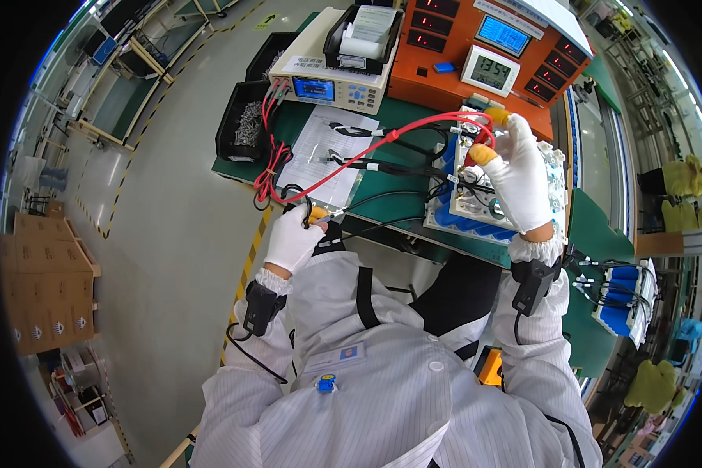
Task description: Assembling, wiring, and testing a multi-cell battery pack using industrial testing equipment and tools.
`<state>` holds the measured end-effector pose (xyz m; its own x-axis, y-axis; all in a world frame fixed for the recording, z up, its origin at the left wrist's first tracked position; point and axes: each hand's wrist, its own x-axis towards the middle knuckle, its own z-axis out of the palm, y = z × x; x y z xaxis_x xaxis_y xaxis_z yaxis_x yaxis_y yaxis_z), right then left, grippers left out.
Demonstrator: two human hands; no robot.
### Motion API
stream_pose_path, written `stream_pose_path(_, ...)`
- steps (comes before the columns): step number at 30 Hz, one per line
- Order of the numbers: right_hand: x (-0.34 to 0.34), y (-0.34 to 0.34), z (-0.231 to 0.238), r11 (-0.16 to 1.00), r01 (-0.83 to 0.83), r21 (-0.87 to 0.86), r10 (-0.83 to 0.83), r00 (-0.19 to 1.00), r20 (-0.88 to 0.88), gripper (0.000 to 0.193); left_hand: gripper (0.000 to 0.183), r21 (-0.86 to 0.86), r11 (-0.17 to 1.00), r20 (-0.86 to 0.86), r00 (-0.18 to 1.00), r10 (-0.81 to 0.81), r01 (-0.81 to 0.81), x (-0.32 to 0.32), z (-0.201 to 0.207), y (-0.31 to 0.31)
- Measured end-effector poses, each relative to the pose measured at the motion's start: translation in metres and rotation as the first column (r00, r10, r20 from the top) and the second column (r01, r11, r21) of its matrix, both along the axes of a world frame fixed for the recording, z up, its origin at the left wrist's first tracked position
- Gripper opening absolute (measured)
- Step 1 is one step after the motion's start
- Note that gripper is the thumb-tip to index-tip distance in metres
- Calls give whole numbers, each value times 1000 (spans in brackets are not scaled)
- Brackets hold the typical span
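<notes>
My right hand (pixel 515 175), in a white glove with yellow fingertips, is closed on a red test lead (pixel 413 125) over the far side of a battery pack (pixel 464 204). The pack has blue cells under a white top with wires and metal terminals. At the table's near left edge, my left hand (pixel 290 240), gloved alike, pinches a thin black cable (pixel 382 196) that runs to the pack; the fingers partly hide it. The red lead arcs between the two hands and joins a bundled coil (pixel 267 183) hanging from a benchtop meter (pixel 331 92).
Black cables with bare lugs lie across a paper sheet (pixel 320 148). Black bins (pixel 230 132) of small metal parts stand at the table's left edge. Behind are an orange instrument box (pixel 413 74) and a clock (pixel 490 70). Another blue-celled pack (pixel 622 300) sits on the right.
</notes>
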<state>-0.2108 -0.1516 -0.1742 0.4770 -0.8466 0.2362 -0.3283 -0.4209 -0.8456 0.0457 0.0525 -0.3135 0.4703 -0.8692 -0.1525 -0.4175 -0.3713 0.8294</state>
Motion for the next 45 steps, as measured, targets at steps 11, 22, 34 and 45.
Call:
stream_pose_path(11, 34, 100, -20, 798, -269, -539, 228, 963, -144, 37, 19, -63, 997, -338, 941, 28, -52, -18, 1, 1)
stream_pose_path(22, 48, 110, -100, 945, -316, -90, 290, 931, -220, 14, 19, -87, 996, -665, 744, -63, 6, -42, 34, 1)
stream_pose_path(34, 48, 108, -111, 981, -194, -27, 191, 977, -92, 17, 20, -109, 994, -690, 721, -61, -20, -43, 33, -11)
stream_pose_path(45, 51, 112, -111, 878, -360, -316, 206, 879, -430, 14, 29, -295, 819, -772, 627, 99, -492, -20, 26, -62)
